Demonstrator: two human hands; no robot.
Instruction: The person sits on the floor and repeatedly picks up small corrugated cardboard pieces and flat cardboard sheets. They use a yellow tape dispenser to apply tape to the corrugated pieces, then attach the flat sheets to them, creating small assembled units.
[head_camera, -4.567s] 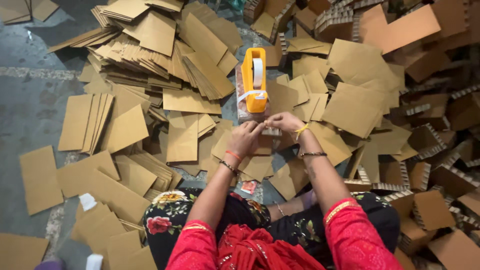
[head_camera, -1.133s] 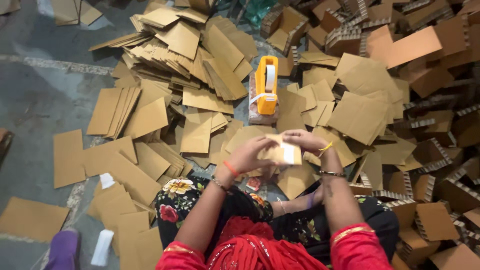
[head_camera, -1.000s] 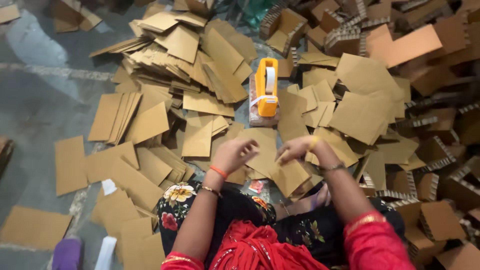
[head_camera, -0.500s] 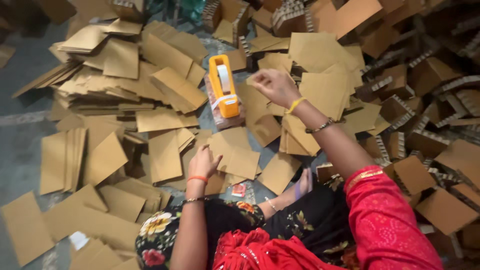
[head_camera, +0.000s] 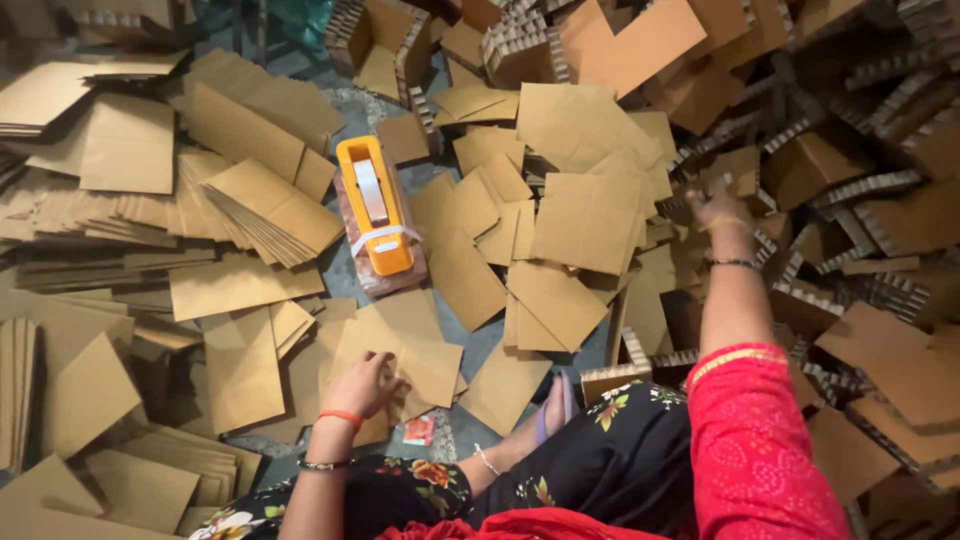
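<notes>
I sit on the floor among brown cardboard sheets. My left hand (head_camera: 362, 383) rests with fingers curled on a flat cardboard sheet (head_camera: 415, 350) just in front of my knees. My right hand (head_camera: 718, 208) is stretched far to the right, reaching into a heap of folded cardboard pieces (head_camera: 800, 170); whether it grips one I cannot tell. An orange tape dispenser (head_camera: 376, 206) lies on the floor ahead, between the two hands and apart from both.
Stacks of flat cardboard sheets (head_camera: 130, 200) cover the left side. Folded corrugated boxes (head_camera: 880, 240) pile up on the right and at the back. A small red packet (head_camera: 419, 430) lies by my knee. My foot in a sandal (head_camera: 552, 410) sticks out in front.
Both hands held a small cardboard piece together in front of me; then they parted. The right hand swung far out to the right pile, the left dropped onto a sheet near my knees.
</notes>
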